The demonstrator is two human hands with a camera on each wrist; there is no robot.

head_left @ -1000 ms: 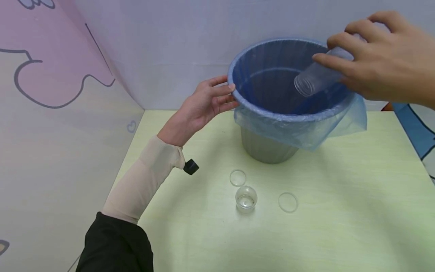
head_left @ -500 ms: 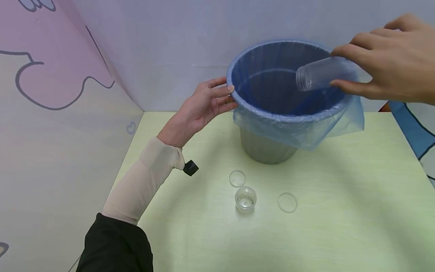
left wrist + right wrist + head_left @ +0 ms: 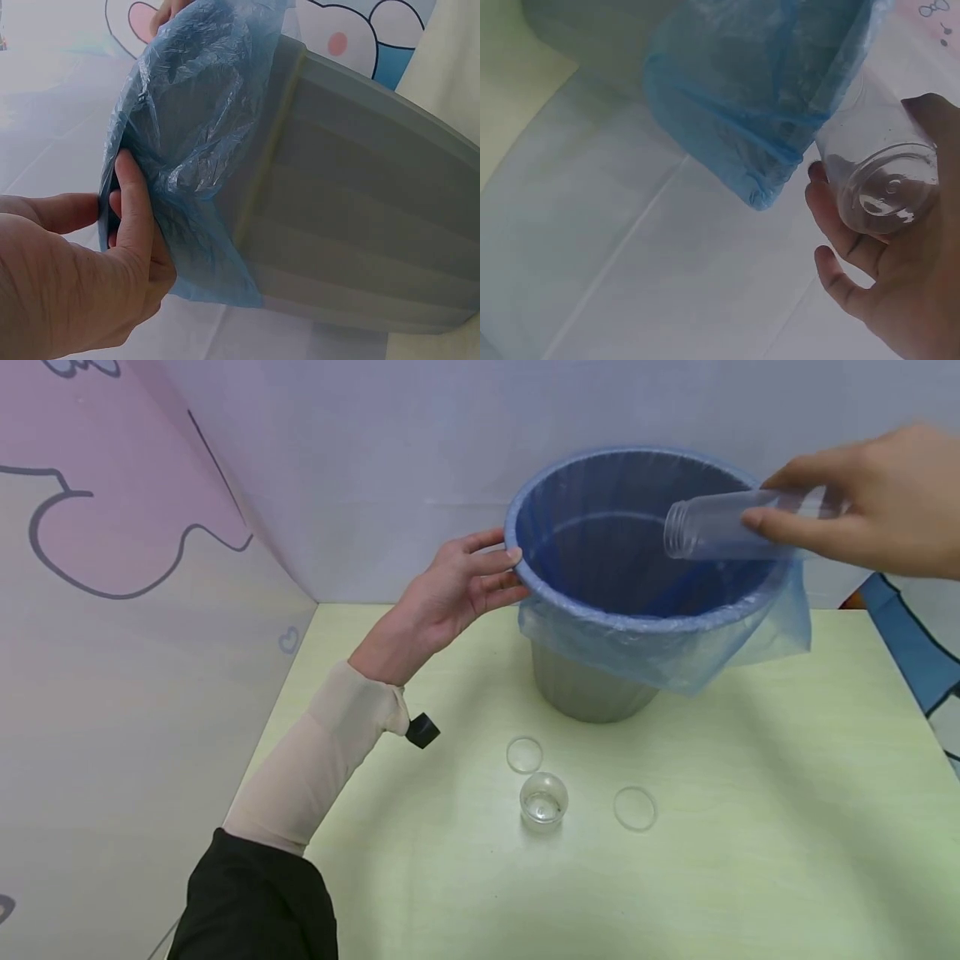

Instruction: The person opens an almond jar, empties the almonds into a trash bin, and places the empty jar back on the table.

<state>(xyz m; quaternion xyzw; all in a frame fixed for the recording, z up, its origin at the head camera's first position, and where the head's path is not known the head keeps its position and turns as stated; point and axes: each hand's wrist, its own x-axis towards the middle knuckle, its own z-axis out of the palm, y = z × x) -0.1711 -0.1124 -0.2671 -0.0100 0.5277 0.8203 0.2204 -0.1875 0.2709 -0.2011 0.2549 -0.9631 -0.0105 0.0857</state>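
Observation:
A grey trash bin [image 3: 592, 685] stands on the table, lined with a blue plastic bag [image 3: 645, 652] folded out over its rim. My left hand [image 3: 450, 585] grips the bin's left rim, thumb on top and fingers outside under the bag, as the left wrist view [image 3: 97, 262] shows. Above the right part of the opening, my right hand [image 3: 885, 510] holds a clear plastic bottle [image 3: 712, 529] lying nearly level. Its threaded, uncapped mouth points left over the bin. In the right wrist view the bottle's round base [image 3: 889, 187] faces the palm, beside the bag's edge.
In front of the bin, a small clear plastic cup [image 3: 543, 802] stands on the pale table [image 3: 450, 877]. Two thin clear round pieces, one behind the cup [image 3: 524, 754] and one to its right [image 3: 635, 808], lie flat. Walls [image 3: 375, 460] stand behind and at left.
My right hand has moved slightly right and down, turning the bottle from mouth-down tilt to nearly level. The left hand has stayed at the rim.

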